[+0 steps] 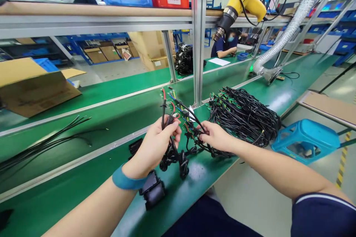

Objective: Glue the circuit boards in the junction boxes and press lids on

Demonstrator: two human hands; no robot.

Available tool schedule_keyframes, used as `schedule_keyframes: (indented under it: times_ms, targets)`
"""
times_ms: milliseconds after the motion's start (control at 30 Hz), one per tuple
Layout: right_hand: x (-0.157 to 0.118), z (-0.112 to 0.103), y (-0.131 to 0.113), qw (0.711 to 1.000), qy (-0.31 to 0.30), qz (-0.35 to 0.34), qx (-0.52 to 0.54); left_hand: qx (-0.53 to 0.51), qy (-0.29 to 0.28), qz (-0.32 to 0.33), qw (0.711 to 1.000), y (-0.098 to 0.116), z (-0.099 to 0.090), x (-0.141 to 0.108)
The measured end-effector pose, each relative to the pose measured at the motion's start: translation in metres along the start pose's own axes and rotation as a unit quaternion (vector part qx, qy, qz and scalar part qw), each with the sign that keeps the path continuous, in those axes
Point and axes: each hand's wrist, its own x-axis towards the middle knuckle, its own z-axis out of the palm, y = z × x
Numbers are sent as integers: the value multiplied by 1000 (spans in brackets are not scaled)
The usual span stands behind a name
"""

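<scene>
My left hand (161,139) is closed around a black cable (163,113) whose red-tipped end points upward, above the green bench (194,196). Fingers of my right hand (213,135) pinch another black cable (194,116), just left of a large pile of black cables (244,114). Several coloured wire ends stick up between the two hands. Tied, bunched cable (182,163) hangs below my left hand. Black plastic parts (152,190) lie on the bench beneath my left wrist, partly hidden by it.
A yellow heat gun (240,0) hangs at upper right beside a silver duct hose (294,26). A metal post (198,44) stands ahead. Loose black wires (50,142) lie at left. Beside the bench is a blue stool (306,139). Across the line sits a co-worker (225,46).
</scene>
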Motion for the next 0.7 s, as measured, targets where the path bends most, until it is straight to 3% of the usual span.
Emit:
schedule_keyframes:
  times_ms: [100, 167, 267, 367, 567, 700]
  targets:
    - [3, -7, -5, 988, -41, 31, 145, -40, 67, 17, 997, -5, -4, 2]
    - [5, -17, -18, 980, -53, 33, 191, -84, 64, -10, 994, -7, -7, 2]
    - [5, -28, -37, 972, -35, 14, 231, -124, -60, -85, 987, -8, -12, -2]
    - [0, -30, -47, 962, -34, -5, 271, -84, -161, -64, 981, -10, -20, -8]
    - [-13, -21, -50, 950, -38, -9, 311, 71, -267, 13, 961, -19, -24, -19]
    - [-22, -23, -56, 949, -78, 18, 304, -2, -246, 1, 969, -22, -8, -29]
